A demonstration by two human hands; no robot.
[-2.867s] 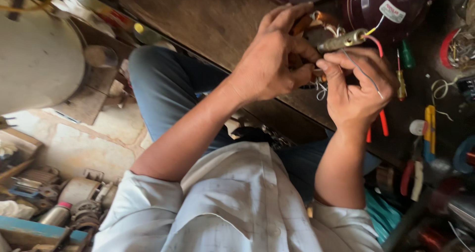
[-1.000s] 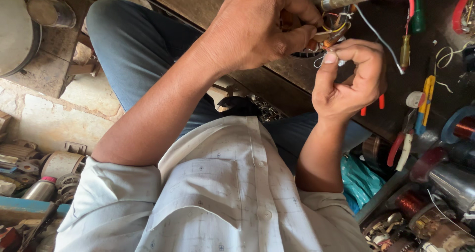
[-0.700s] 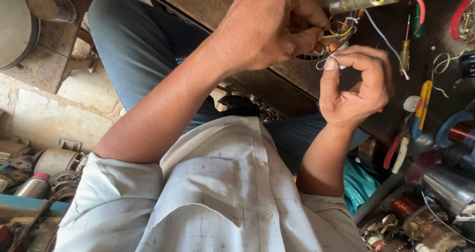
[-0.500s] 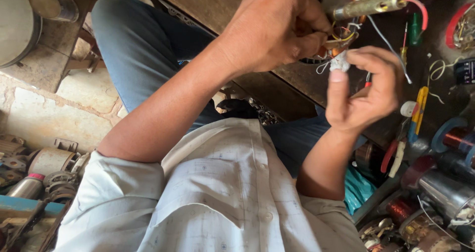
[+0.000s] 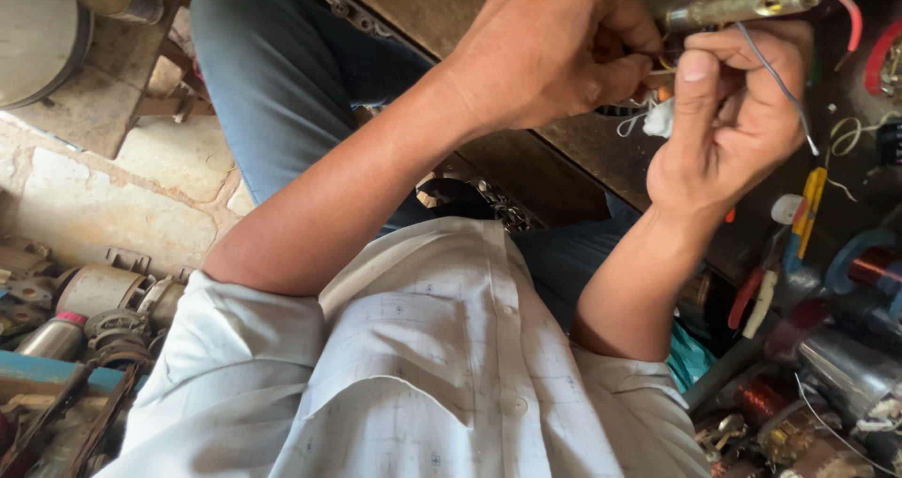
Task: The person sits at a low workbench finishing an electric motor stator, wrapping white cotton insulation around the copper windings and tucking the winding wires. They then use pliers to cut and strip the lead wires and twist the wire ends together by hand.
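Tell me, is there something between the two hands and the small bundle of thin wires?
Nothing visible. The left hand and the right hand both already pinch the thin wires, below the brass-coloured metal tube.

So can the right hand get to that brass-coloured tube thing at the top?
Probably yes. The right hand is curled just under the brass-coloured tube, fingers raised beside it, with only thin wires between. The left hand is busy beside it, not blocking.
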